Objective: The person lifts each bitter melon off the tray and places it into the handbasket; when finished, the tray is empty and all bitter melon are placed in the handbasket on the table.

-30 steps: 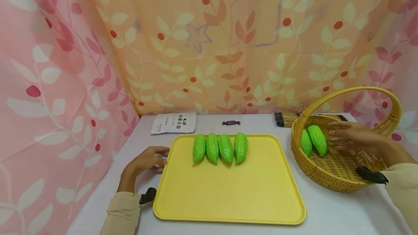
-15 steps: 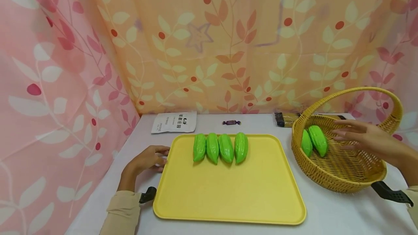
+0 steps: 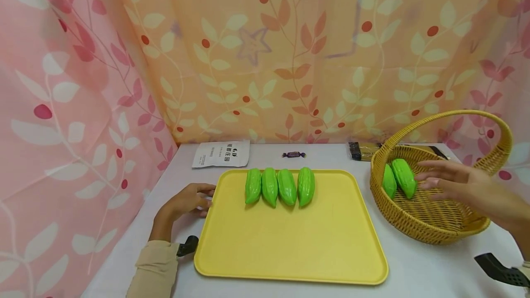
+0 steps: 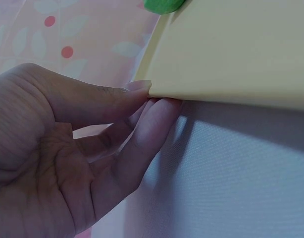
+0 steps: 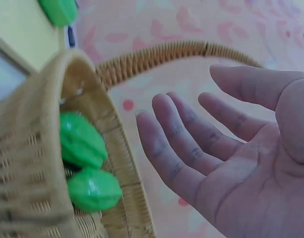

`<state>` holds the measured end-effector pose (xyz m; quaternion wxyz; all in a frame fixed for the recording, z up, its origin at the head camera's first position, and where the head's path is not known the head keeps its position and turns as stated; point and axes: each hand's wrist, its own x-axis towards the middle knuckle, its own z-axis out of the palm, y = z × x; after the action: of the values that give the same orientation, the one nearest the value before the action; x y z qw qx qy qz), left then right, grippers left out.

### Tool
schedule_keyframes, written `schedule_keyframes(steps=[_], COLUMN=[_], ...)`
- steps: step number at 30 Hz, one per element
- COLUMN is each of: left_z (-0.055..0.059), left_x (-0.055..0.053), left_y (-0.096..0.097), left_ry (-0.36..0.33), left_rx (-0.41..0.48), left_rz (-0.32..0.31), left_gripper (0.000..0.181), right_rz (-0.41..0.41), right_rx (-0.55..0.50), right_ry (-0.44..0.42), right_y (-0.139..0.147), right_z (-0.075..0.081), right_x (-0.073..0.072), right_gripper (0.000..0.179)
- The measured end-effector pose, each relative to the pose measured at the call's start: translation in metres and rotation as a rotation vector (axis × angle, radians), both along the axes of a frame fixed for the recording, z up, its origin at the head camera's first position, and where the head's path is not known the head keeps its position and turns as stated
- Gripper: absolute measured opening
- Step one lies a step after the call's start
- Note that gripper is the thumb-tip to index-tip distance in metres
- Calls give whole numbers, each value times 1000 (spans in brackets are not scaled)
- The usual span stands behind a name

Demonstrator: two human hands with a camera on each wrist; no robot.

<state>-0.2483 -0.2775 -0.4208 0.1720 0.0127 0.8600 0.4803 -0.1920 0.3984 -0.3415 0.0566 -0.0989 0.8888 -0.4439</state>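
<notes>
At the left edge of the yellow tray point(image 3: 290, 247), my left hand point(image 3: 188, 203) pinches the rim; in the left wrist view the thumb of the hand point(image 4: 87, 129) lies above the rim and the fingers below. Several green ridged plastic bitter melons point(image 3: 286, 187) lie in a row at the tray's far side. Over the wicker basket point(image 3: 422, 233), my right hand point(image 3: 468, 187) hovers with loosely bent fingers and nothing in them. Two more bitter melons point(image 3: 403, 178) lie in the basket's left part; in the right wrist view they point(image 5: 95, 191) sit beside the fingers, apart from them.
A white printed pouch point(image 3: 221, 154) lies behind the tray at the left. Behind its middle is a purple wrapped candy point(image 3: 293, 154). A gold and black packet point(image 3: 364, 151) lies partly behind the basket, whose tall handle point(image 3: 451, 113) arches over it. Patterned curtains point(image 3: 265, 59) enclose the table.
My right hand has shifted slightly right and nearer to me above the basket, its forearm swinging outward. The left hand, tray and bitter melons have stayed put.
</notes>
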Motion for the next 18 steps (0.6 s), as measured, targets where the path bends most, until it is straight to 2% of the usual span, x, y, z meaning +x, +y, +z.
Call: schedule_keyframes(steps=[4,13,18], left_z=[1,0,1], left_x=[0,0,0], left_y=[0,0,0], left_ry=[2,-5,-4], left_rx=[6,-4,-4], left_rz=[-5,1,-4], left_gripper=[65,65,65], right_rz=[24,180,211], right_rx=[-11,-130,-157], right_ry=[21,29,23], right_y=[-14,-46,-64], right_z=[2,5,8], right_x=[7,12,14], right_gripper=[45,42,42])
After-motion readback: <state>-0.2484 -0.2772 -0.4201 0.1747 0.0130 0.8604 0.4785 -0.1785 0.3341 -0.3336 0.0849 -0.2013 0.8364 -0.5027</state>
